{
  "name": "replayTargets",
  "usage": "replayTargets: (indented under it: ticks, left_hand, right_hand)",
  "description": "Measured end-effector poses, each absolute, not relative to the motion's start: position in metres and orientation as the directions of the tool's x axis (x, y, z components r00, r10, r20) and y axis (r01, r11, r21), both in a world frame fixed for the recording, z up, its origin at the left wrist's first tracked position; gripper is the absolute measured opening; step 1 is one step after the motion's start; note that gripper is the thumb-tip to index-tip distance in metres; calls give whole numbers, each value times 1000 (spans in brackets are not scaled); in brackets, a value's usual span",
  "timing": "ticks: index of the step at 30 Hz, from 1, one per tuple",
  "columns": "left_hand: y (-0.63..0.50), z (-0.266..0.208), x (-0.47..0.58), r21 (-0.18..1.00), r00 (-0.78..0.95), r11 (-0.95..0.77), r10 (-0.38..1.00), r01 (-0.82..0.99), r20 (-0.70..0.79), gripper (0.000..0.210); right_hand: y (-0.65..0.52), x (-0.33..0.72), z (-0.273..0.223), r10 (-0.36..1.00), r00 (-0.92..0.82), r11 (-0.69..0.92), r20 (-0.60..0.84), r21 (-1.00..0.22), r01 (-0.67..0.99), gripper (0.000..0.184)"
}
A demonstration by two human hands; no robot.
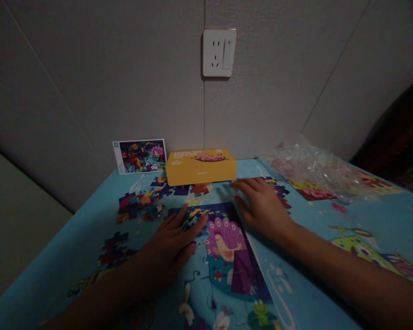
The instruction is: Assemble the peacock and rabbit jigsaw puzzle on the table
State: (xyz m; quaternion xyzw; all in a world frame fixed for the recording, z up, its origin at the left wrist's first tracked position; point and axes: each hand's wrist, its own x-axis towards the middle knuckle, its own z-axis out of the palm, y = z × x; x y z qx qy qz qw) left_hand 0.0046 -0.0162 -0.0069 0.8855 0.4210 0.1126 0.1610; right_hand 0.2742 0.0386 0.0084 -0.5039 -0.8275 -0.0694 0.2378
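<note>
A partly joined jigsaw puzzle (223,270) lies in front of me, with a purple peacock-like figure, a rabbit and a frog on it. My left hand (175,240) rests on its upper left part, fingers spread, nothing held. Beyond the puzzle's top right corner is my right hand (261,204), its thumb apart from the curved fingers and no piece seen between them. It is nearest to a group of dark puzzle pieces (282,192), which it partly hides. More loose pieces (137,204) lie to the left, and a dark cluster (113,250) is nearer my left forearm.
A yellow puzzle box (201,167) stands at the wall, beside a leaning picture card (142,156). Crumpled clear plastic (316,169) covers printed sheets at the right. The blue cartoon tablecloth (316,220) meets a grey wall with a socket (219,52).
</note>
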Motion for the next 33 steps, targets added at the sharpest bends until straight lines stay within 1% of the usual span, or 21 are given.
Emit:
replayTargets:
  ticks: [1,2,3,4,6,8,14,18,21,22,25,26,28,30,32,33]
  left_hand:
    - [-17,-6,5,384,620,-592,782,709,61,54]
    - [-17,-4,5,388,619,-589,784,709,58,54]
    - [-17,-3,5,391,619,-587,783,709,54,54]
    - [-18,-1,5,392,620,-586,783,709,47,54]
    - [-18,1,6,392,619,-579,785,715,31,55]
    - [-18,3,6,391,620,-578,784,716,26,54]
    - [-17,2,5,369,630,-594,776,715,30,49]
    - [-17,-1,4,370,612,-582,790,724,45,58]
    - [-18,-1,4,384,593,-562,804,733,47,64]
    - [-18,-1,4,383,588,-556,808,737,42,65]
    - [-17,-1,5,375,584,-552,811,745,32,65]
    - [-17,-1,5,375,584,-552,811,745,32,65]
    - [-16,-2,6,377,583,-551,812,744,37,65]
    - [-16,-3,6,382,579,-549,814,743,43,66]
    - [-17,-5,7,393,573,-546,818,740,57,66]
    - [-18,-5,7,402,569,-544,820,737,67,66]
  right_hand:
    - [44,282,6,852,-262,321,452,-59,945,43]
    - [49,289,5,895,-176,191,410,3,982,47]
    - [54,294,3,928,-124,114,351,47,992,45]
    - [57,299,1,951,-96,77,295,74,994,41]
    - [60,304,0,972,-111,94,209,86,992,36]
    - [62,304,1,971,-150,140,186,65,988,34]
    - [63,301,5,965,-155,163,210,-18,987,37]
    - [62,301,5,967,-154,181,203,-122,976,46]
    - [61,299,5,958,-160,203,236,-172,964,51]
    - [61,298,6,958,-164,210,234,-190,959,49]
    - [58,294,8,964,-179,224,198,-235,946,34]
    - [56,292,9,962,-178,229,208,-251,940,30]
    - [51,287,13,940,-185,275,286,-315,908,29]
    - [42,281,17,885,-260,417,387,-405,814,32]
    - [31,273,19,766,-461,638,448,-444,629,34]
    - [25,269,19,672,-583,740,457,-439,509,33]
